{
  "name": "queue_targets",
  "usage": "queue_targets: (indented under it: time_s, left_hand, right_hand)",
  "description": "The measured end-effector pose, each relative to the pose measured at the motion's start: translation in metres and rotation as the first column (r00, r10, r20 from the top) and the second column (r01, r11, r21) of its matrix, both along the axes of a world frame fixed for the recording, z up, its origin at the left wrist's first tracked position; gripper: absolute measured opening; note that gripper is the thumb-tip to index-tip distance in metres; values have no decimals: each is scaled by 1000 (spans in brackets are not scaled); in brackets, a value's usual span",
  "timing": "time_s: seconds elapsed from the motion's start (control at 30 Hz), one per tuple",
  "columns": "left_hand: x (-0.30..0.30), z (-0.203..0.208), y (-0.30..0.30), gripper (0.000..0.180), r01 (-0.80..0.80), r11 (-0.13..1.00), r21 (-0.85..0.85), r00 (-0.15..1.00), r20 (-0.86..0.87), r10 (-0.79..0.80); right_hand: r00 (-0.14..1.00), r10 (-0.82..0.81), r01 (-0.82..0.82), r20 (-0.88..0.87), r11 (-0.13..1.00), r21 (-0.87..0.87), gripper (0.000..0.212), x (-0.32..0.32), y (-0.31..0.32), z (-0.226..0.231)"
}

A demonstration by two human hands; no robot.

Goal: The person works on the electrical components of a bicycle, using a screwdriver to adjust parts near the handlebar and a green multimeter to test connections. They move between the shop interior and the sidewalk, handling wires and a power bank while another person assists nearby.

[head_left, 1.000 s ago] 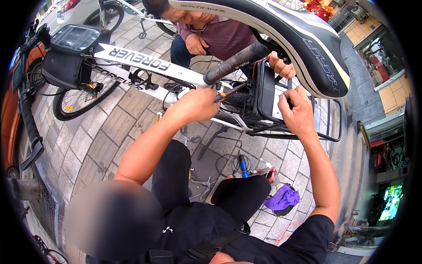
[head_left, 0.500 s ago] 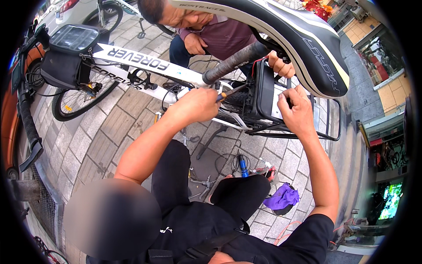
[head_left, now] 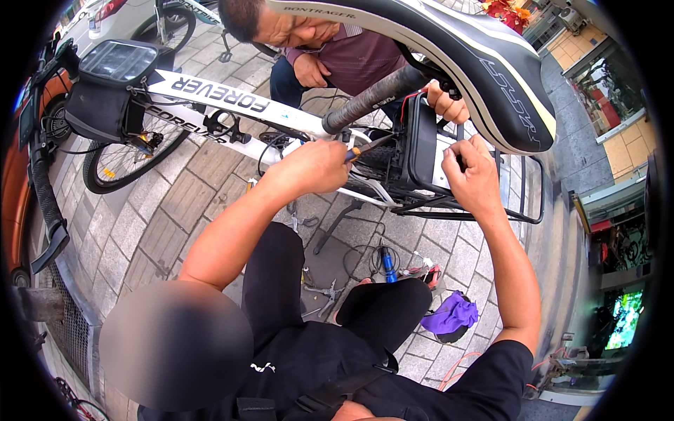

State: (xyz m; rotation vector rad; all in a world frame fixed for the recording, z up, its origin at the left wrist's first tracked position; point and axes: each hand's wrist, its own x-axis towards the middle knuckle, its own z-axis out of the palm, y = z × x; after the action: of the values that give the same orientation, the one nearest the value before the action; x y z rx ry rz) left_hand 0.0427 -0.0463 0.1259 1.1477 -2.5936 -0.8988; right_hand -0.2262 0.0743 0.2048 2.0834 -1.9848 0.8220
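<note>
My left hand (head_left: 314, 167) is closed round a hand tool (head_left: 359, 151) with a blue and orange handle. Its narrow dark metal tip points at the front edge of a black case (head_left: 423, 144) on the bicycle's rear rack. My right hand (head_left: 472, 174) is closed, fingers curled, over the case's pale side panel (head_left: 441, 168); whatever it pinches is hidden. Another person's hand (head_left: 447, 104) grips near the top of the case, under the saddle (head_left: 502, 84). A thin red wire (head_left: 407, 99) runs by the case.
The white bicycle frame (head_left: 210, 91) stretches left to a black bar bag (head_left: 105, 102). A co-worker (head_left: 358, 59) crouches behind it. Below, pliers (head_left: 326, 291), a blue cylindrical tool (head_left: 387, 263) and a purple cloth (head_left: 451, 313) lie on the paving. Steps (head_left: 558, 259) rise at right.
Both hands keep their places and holds. The view has shifted very slightly.
</note>
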Motion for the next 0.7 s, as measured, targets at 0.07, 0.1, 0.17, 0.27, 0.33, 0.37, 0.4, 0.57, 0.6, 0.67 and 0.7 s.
queue_targets:
  time_s: [0.07,0.1,0.17,0.27,0.33,0.37,0.4,0.57,0.6,0.67,0.7]
  left_hand:
    - [0,3,-1,30,13,1000,-7,1000,23,-13]
    - [1,2,-2,30,11,1000,-2,1000,6,-11]
    - [2,-2,-4,30,8,1000,5,1000,-31,-8]
    - [2,-1,-3,30,8,1000,19,1000,-29,-7]
    - [1,-2,-3,30,16,1000,21,999,-30,-16]
    - [1,-2,-4,29,20,1000,22,999,-31,-19]
    - [2,-1,-4,30,17,1000,25,999,-29,-16]
    - [-3,9,7,39,18,999,-30,1000,1,-18]
    - [-5,2,5,40,21,998,-56,999,-25,-23]
    - [-6,-14,2,43,24,994,-104,997,-74,-32]
    - [-6,-13,-5,45,54,993,-109,998,-33,-58]
  right_hand:
    - [1000,2,-2,3,1000,1,12,0,0,0]
    - [1000,1,-1,11,1000,4,12,0,0,0]
    - [1000,4,-4,17,1000,-1,12,0,0,0]
    - [1000,17,-17,5,1000,-19,12,-1,0,-1]
    - [1000,24,-24,-10,1000,-19,12,-2,-1,-1]
    - [1000,16,-16,-1,1000,-12,12,-1,-1,-1]
    - [1000,8,-8,7,1000,-5,12,0,-1,-1]
    - [1000,-3,3,-2,1000,0,13,-3,0,-1]
    - [1000,7,-7,-7,1000,-12,13,-2,0,-1]
    - [1000,7,-7,-8,1000,-16,13,-2,0,-2]
    - [1000,-2,2,-5,1000,-8,13,-2,0,-2]
